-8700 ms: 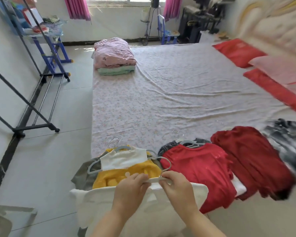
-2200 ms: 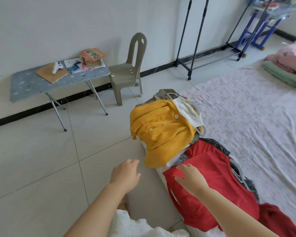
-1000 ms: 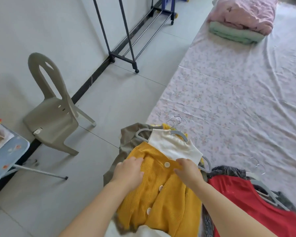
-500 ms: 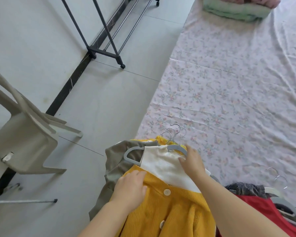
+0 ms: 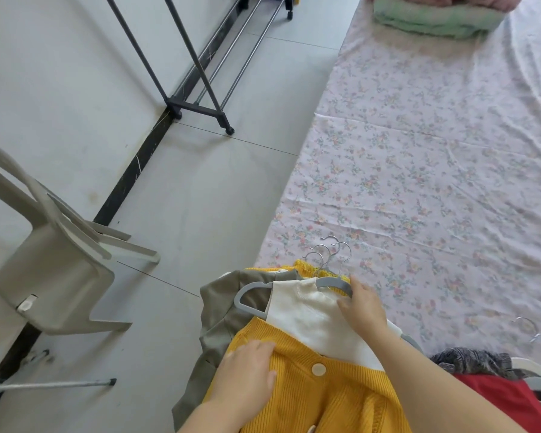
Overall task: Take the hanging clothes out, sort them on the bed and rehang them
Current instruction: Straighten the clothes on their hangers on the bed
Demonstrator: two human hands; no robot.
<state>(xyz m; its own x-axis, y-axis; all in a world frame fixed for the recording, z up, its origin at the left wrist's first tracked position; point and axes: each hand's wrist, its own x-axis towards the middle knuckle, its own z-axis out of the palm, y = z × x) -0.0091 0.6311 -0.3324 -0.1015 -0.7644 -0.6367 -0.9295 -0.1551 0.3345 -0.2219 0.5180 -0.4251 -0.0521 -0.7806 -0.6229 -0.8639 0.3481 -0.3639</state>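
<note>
We find the bed [image 5: 419, 157], under a thin, creased floral sheet, carrying the work at its near left corner. The clothes rack [image 5: 197, 106], dark metal tube on castors, stands well apart across the tiled floor, with only its lower frame in view. The stack overhangs the corner. An olive garment [image 5: 219, 314] of smooth woven cloth lies lowest, and above it is a yellow cardigan [image 5: 322, 398] in heavy rib knit. A white top [image 5: 306, 317] of finer knit sits in the cardigan's open neck, on a grey hanger [image 5: 250, 296] of flat plastic. A red garment [image 5: 500, 398] lies just beside. The left hand [image 5: 247, 373] lies flat, fingers straight, pressing the cardigan's shoulder. The right hand [image 5: 364, 310] rests at the hanger's other shoulder, forefinger over the plastic and thumb on the white knit; we cannot tell whether that grip is closed. We judge the step to be lifting this piece for rehanging. To do it well, the right hand should take the hanger near its neck and free one hook only, since the wire hooks [image 5: 327, 256] cluster together. The left hand should support the rib knit, which we expect to sag. A pale round button [image 5: 318, 369] heads the placket.
</note>
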